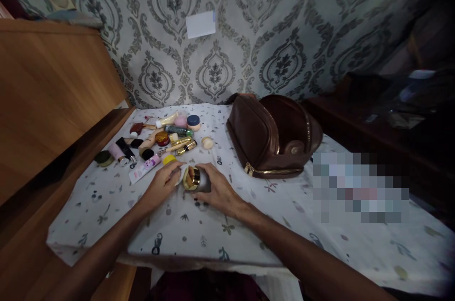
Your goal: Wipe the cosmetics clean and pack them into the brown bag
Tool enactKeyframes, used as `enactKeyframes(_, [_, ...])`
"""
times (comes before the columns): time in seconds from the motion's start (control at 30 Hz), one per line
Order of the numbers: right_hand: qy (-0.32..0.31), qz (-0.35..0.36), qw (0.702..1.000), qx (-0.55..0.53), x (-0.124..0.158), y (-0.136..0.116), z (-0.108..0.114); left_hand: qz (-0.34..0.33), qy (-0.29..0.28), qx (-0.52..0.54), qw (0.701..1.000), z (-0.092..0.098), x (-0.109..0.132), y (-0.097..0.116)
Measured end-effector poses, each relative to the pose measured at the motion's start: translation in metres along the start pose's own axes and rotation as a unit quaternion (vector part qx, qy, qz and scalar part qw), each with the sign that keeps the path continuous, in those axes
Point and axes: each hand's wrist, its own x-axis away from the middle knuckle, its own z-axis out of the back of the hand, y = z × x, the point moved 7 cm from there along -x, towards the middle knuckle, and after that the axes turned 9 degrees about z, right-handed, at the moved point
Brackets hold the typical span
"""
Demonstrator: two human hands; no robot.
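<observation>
Near the front middle of the table, my right hand [220, 192] is wrapped round a jar [192, 178] with a shiny gold band and a greyish body. The jar is tilted with its gold end toward my left hand [164, 183]. The left fingers are bent together over something pale, mostly hidden, just beside the jar. A yellow round item [168, 159] shows just beyond the left fingertips. Close by on the left lies a white and pink tube [145, 169].
Several cosmetics lie at the back left, among them an amber jar [162, 138], a dark-blue-lidded jar [193, 122], and a green-black tube [178, 131]. A brown zipped bag [254, 137] stands open on the right. A wooden cabinet [57, 97] borders the left side.
</observation>
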Motion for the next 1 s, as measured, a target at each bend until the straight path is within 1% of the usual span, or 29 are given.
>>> enactKeyframes(0.07, [0.005, -0.007, 1.000, -0.002, 0.000, 0.003, 0.000, 0.022, 0.000, 0.017, 1.000, 0.003, 0.004, -0.001])
enactKeyframes(0.13, [0.007, -0.001, 1.000, -0.003, 0.000, 0.003, 0.000, 0.028, -0.001, 0.022, 0.999, 0.007, 0.007, 0.001])
enactKeyframes(0.3, [0.003, 0.021, 1.000, 0.005, 0.000, 0.002, -0.003, -0.018, -0.004, 0.019, 1.000, 0.013, 0.005, 0.018])
enactKeyframes(0.4, [0.006, 0.022, 1.000, -0.001, -0.001, 0.002, -0.002, -0.027, 0.005, 0.016, 0.999, 0.013, 0.002, 0.019])
enactKeyframes(0.47, [0.012, 0.005, 1.000, -0.009, -0.001, 0.002, 0.001, -0.024, 0.006, 0.016, 1.000, 0.011, 0.001, 0.015])
enactKeyframes(0.57, [0.018, -0.040, 0.999, -0.020, 0.000, 0.005, 0.004, -0.016, 0.008, 0.014, 1.000, 0.009, 0.004, 0.011])
enactKeyframes(0.63, [0.020, -0.065, 0.997, -0.028, 0.000, 0.006, 0.005, -0.017, 0.018, 0.011, 1.000, 0.008, 0.009, 0.014])
enactKeyframes(0.7, [0.021, -0.077, 0.996, -0.036, 0.001, 0.007, 0.006, -0.031, 0.023, 0.008, 0.999, 0.008, 0.015, 0.023])
enactKeyframes(0.77, [0.022, -0.072, 0.997, -0.035, 0.001, 0.007, 0.005, -0.060, 0.017, 0.002, 0.998, 0.006, 0.021, 0.036])
enactKeyframes(0.87, [0.018, -0.037, 0.999, -0.020, 0.000, 0.003, 0.004, -0.103, 0.011, -0.016, 0.994, 0.005, 0.024, 0.051])
enactKeyframes(0.93, [0.016, -0.013, 1.000, -0.010, -0.001, 0.001, 0.003, -0.106, 0.021, -0.036, 0.993, 0.005, 0.022, 0.051])
enactKeyframes(1.0, [0.017, -0.010, 1.000, -0.004, 0.000, 0.000, 0.004, -0.092, 0.038, -0.057, 0.993, 0.006, 0.018, 0.042])
